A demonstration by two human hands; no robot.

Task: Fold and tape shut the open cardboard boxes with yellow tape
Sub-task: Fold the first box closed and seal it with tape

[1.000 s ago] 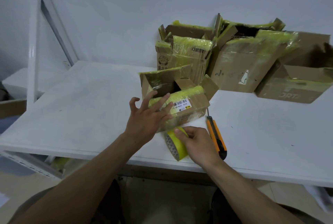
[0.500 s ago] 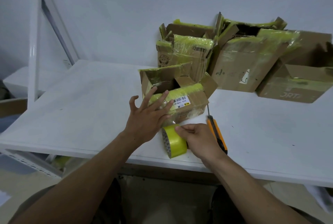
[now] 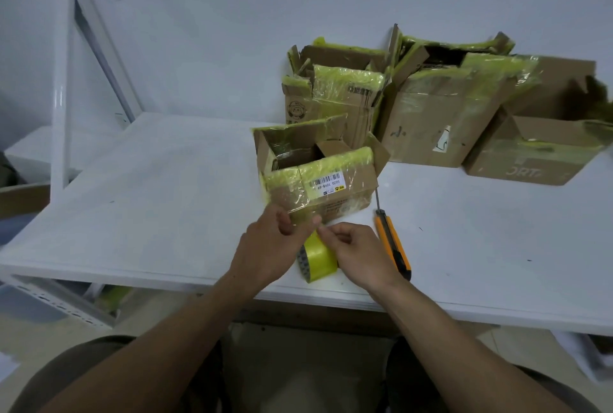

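A small cardboard box (image 3: 326, 192) stands open-topped on the white table (image 3: 166, 200). Its flaps are up, old yellow tape lines its edges, and a barcode label is on its front. Just in front of it, a roll of yellow tape (image 3: 319, 261) stands on edge near the table's front edge. My left hand (image 3: 272, 246) curls over the roll's top left, with thumb and forefinger meeting near the box's lower edge. My right hand (image 3: 360, 256) grips the roll from the right, its fingertips pinching at the top of the roll.
An orange utility knife (image 3: 393, 243) with its blade out lies right of my right hand. Several bigger boxes with torn yellow tape, among them a tall box (image 3: 335, 104), a wide box (image 3: 438, 120) and a low box (image 3: 534, 160), are stacked along the back wall. A white shelf post (image 3: 61, 80) rises on the left.
My left hand has left the box's front and come down onto the tape roll. The right hand has stayed on the roll, and the box's front flap has sprung back up.
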